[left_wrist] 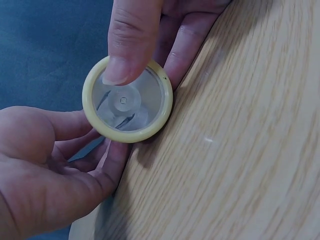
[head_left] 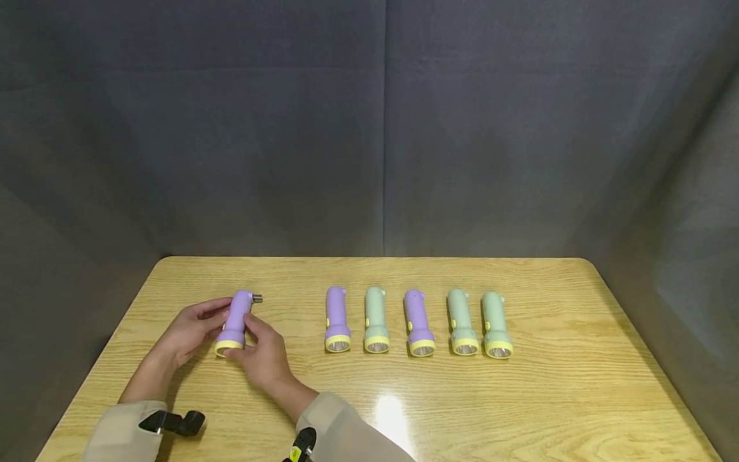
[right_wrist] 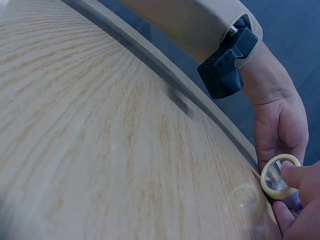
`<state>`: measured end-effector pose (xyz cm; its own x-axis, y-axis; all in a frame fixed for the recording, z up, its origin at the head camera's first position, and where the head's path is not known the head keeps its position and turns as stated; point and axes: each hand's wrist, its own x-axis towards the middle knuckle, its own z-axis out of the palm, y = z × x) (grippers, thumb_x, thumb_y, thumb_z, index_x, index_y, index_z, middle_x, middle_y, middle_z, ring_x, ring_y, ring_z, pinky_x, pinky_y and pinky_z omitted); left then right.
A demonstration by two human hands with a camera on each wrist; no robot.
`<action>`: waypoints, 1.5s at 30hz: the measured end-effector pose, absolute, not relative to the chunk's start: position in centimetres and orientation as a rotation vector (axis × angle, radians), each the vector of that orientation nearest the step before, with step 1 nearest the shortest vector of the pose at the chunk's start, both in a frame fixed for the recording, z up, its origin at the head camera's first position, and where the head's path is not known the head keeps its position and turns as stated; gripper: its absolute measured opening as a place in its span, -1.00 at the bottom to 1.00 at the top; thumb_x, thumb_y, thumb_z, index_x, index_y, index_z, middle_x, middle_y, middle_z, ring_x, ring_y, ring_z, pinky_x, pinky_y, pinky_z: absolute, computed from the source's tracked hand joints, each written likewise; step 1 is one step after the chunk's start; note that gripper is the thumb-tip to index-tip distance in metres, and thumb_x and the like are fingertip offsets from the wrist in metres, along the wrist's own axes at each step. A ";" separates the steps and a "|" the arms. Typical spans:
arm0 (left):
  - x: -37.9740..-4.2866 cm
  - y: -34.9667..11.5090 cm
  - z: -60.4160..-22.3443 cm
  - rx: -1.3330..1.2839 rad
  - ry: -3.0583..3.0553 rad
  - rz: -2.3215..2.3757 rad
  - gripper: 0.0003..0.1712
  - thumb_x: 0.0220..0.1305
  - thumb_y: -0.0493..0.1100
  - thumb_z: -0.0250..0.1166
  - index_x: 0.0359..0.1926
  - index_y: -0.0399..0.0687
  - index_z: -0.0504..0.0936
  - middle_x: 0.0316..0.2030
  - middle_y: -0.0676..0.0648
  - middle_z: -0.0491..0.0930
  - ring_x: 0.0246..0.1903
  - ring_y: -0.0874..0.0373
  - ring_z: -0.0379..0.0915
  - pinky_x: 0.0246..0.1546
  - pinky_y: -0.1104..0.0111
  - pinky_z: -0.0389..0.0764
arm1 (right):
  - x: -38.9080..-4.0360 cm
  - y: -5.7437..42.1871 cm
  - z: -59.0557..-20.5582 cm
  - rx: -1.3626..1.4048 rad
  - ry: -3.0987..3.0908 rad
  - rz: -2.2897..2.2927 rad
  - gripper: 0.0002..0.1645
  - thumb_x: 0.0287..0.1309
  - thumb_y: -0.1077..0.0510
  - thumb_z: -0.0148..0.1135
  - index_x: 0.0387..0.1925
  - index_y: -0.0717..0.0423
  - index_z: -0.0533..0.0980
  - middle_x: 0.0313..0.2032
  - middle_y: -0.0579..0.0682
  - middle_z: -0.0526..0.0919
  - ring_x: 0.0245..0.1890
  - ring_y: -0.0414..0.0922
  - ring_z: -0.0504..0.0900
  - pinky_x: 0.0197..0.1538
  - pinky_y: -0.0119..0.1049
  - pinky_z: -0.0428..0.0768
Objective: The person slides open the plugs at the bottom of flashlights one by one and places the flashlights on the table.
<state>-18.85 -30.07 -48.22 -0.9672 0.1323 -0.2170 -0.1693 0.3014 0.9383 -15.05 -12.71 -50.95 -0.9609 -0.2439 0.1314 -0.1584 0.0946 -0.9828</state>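
Observation:
A purple flashlight [head_left: 235, 314] with a yellow rim lies toward the left of the wooden table, its lens end facing the person. Metal plug prongs [head_left: 257, 298] stick out to the right from its far end. Along its left side, my left hand [head_left: 187, 330] holds the body with thumb and fingers. My right hand [head_left: 267, 358] grips it from the right. In the left wrist view, the right thumb [left_wrist: 129, 45] lies across the clear lens [left_wrist: 122, 102]. The flashlight's body is mostly hidden behind its head in both wrist views.
To the right, other flashlights lie in a row: two purple [head_left: 337, 314] and three mint green [head_left: 375, 314], all with yellow rims toward the person. Dark grey curtains [head_left: 381, 128] enclose the wooden table [head_left: 548, 404] at the back and sides.

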 end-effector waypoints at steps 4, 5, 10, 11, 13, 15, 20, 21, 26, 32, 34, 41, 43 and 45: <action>-18.8 -29.9 -48.1 -0.045 2.325 1.708 -0.41 0.59 -0.23 0.07 0.47 -0.46 0.21 0.34 -0.42 0.34 -0.06 0.46 0.46 -0.07 0.49 0.59 | -15.1 -12.7 -51.0 -0.417 2.311 -2.009 -0.23 0.06 0.38 0.52 0.33 0.27 0.46 0.27 0.13 0.55 0.26 -0.11 0.52 0.07 -0.52 0.58; -18.8 -29.9 -48.1 -0.046 2.325 1.709 -0.41 0.59 -0.23 0.07 0.47 -0.46 0.21 0.34 -0.42 0.33 -0.06 0.46 0.46 -0.07 0.49 0.59 | -15.1 -12.7 -51.0 -0.421 2.317 -2.006 -0.23 0.06 0.38 0.52 0.33 0.27 0.46 0.26 0.13 0.55 0.25 -0.11 0.53 0.06 -0.52 0.58; -18.7 -30.1 -48.2 -0.041 2.328 1.707 -0.41 0.60 -0.21 0.06 0.48 -0.43 0.21 0.36 -0.44 0.30 -0.06 0.47 0.45 -0.06 0.50 0.58 | -15.0 -12.6 -50.7 -0.425 2.278 -2.018 -0.24 0.08 0.37 0.50 0.34 0.29 0.44 0.26 0.13 0.54 0.25 -0.10 0.52 0.04 -0.53 0.59; -18.7 -30.1 -48.2 -0.040 2.331 1.708 -0.41 0.60 -0.20 0.06 0.48 -0.43 0.21 0.37 -0.45 0.29 -0.05 0.47 0.45 -0.06 0.50 0.58 | -15.0 -12.6 -50.6 -0.415 2.262 -2.021 -0.24 0.09 0.37 0.50 0.34 0.29 0.44 0.26 0.12 0.53 0.25 -0.12 0.52 0.04 -0.54 0.59; -18.7 -30.1 -48.2 -0.039 2.335 1.708 -0.41 0.60 -0.20 0.06 0.48 -0.43 0.22 0.37 -0.45 0.29 -0.05 0.47 0.45 -0.05 0.50 0.58 | -14.9 -12.6 -50.5 -0.397 2.233 -2.028 -0.24 0.10 0.37 0.49 0.34 0.29 0.44 0.26 0.11 0.52 0.25 -0.14 0.51 0.03 -0.55 0.58; -18.6 -30.1 -48.2 -0.035 2.338 1.710 -0.41 0.60 -0.19 0.06 0.48 -0.42 0.22 0.38 -0.45 0.28 -0.04 0.46 0.44 -0.05 0.50 0.58 | -14.9 -12.6 -50.5 -0.393 2.214 -2.034 -0.24 0.11 0.37 0.49 0.35 0.30 0.42 0.26 0.11 0.51 0.25 -0.14 0.50 0.02 -0.56 0.59; -18.5 -30.1 -48.3 -0.042 2.334 1.712 -0.40 0.60 -0.17 0.07 0.48 -0.41 0.22 0.39 -0.44 0.27 -0.04 0.48 0.43 -0.04 0.52 0.57 | -14.8 -12.4 -50.5 -0.385 2.186 -2.036 -0.25 0.13 0.37 0.48 0.36 0.29 0.42 0.25 0.08 0.51 0.23 -0.18 0.51 0.00 -0.58 0.58; -18.5 -30.1 -48.3 -0.044 2.332 1.713 -0.39 0.60 -0.16 0.07 0.48 -0.41 0.22 0.39 -0.44 0.27 -0.03 0.48 0.43 -0.03 0.52 0.56 | -14.8 -12.4 -50.5 -0.383 2.186 -2.035 -0.25 0.13 0.36 0.48 0.35 0.29 0.42 0.24 0.08 0.51 0.22 -0.18 0.52 -0.01 -0.58 0.58; -18.5 -30.1 -48.4 -0.058 2.343 1.697 -0.37 0.60 -0.10 0.08 0.48 -0.40 0.23 0.41 -0.43 0.26 -0.04 0.50 0.42 -0.02 0.54 0.55 | -14.7 -12.4 -50.5 -0.360 2.167 -2.054 -0.26 0.12 0.38 0.48 0.34 0.31 0.43 0.25 0.08 0.51 0.23 -0.18 0.52 0.01 -0.58 0.58; -18.4 -30.2 -48.2 -0.066 2.347 1.679 -0.33 0.60 -0.03 0.08 0.49 -0.40 0.22 0.43 -0.42 0.24 -0.04 0.51 0.42 0.00 0.53 0.53 | -14.6 -12.3 -50.5 -0.361 2.163 -2.051 -0.26 0.13 0.36 0.48 0.34 0.31 0.42 0.25 0.07 0.50 0.26 -0.16 0.51 0.05 -0.55 0.57; -18.4 -30.2 -48.0 -0.068 2.346 1.674 -0.31 0.59 0.00 0.08 0.49 -0.40 0.22 0.43 -0.42 0.23 -0.04 0.52 0.41 0.00 0.54 0.52 | -14.6 -12.2 -50.5 -0.361 2.174 -2.039 -0.26 0.13 0.34 0.49 0.34 0.30 0.42 0.25 0.06 0.51 0.26 -0.16 0.51 0.06 -0.54 0.57; -18.4 -30.2 -47.8 -0.054 2.339 1.687 -0.26 0.58 0.03 0.10 0.50 -0.42 0.18 0.43 -0.43 0.22 -0.04 0.52 0.41 0.01 0.55 0.52 | -14.6 -11.8 -50.3 -0.392 2.229 -1.982 -0.27 0.19 0.26 0.47 0.37 0.23 0.42 0.27 0.06 0.51 0.27 -0.14 0.51 0.07 -0.52 0.58; -18.4 -30.2 -47.9 -0.048 2.338 1.694 -0.26 0.58 0.03 0.10 0.49 -0.42 0.18 0.42 -0.44 0.23 -0.04 0.53 0.42 0.01 0.54 0.53 | -14.5 -11.6 -50.3 -0.400 2.237 -1.962 -0.27 0.22 0.22 0.45 0.38 0.20 0.41 0.28 0.05 0.51 0.27 -0.13 0.52 0.07 -0.52 0.58; -18.4 -30.2 -47.9 -0.039 2.341 1.697 -0.26 0.59 0.02 0.10 0.49 -0.43 0.17 0.42 -0.44 0.23 -0.04 0.54 0.42 0.02 0.53 0.54 | -14.4 -11.4 -50.2 -0.414 2.255 -1.937 -0.28 0.26 0.19 0.43 0.40 0.19 0.39 0.29 0.06 0.51 0.26 -0.11 0.52 0.07 -0.50 0.59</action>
